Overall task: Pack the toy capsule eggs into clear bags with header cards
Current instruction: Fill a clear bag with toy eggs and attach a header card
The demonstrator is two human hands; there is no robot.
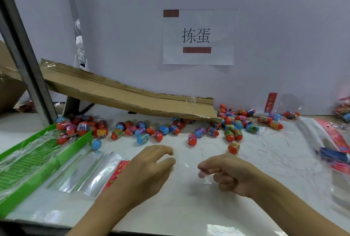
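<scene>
Head view: my right hand (230, 174) pinches a clear bag (205, 179) in its fingers; my left hand (149, 165) hovers relaxed, empty. Capsule eggs (159, 131) lie scattered beyond the bag, near the cardboard ramp (132, 95). Slippery film could slide free.
</scene>
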